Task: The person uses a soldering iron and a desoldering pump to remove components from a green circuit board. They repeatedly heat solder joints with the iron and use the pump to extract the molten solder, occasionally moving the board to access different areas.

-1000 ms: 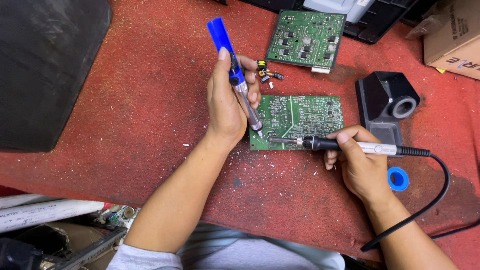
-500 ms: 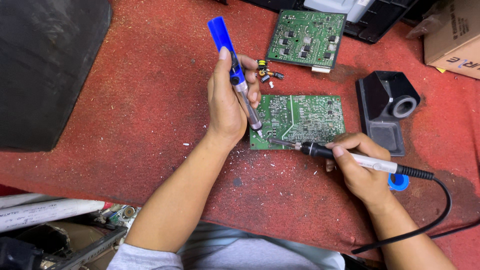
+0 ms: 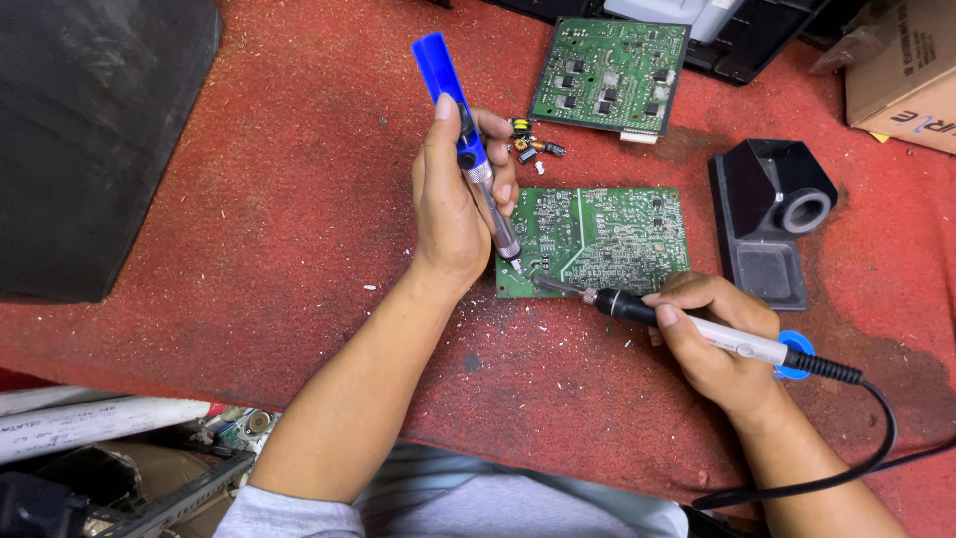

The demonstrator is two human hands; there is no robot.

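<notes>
My blue desoldering pump point(image 3: 468, 149) stands tilted, its tip on the green circuit board point(image 3: 597, 239). The board lies flat on the red worktop point(image 3: 299, 199). My soldering iron point(image 3: 687, 327) slants in, its tip on the board's near edge.

A red, gritty table point(image 3: 249, 329) carries two green circuit boards, one near centre point(image 3: 607, 239) and one farther back point(image 3: 609, 75), with a black stand point(image 3: 762, 234) at right.

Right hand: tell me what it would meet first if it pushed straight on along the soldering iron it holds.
The right hand points its soldering iron up-left; the tip already sits at the near green circuit board. Straight on, it would probably meet the desoldering pump's tip, held by the left hand; depth is unclear.
</notes>
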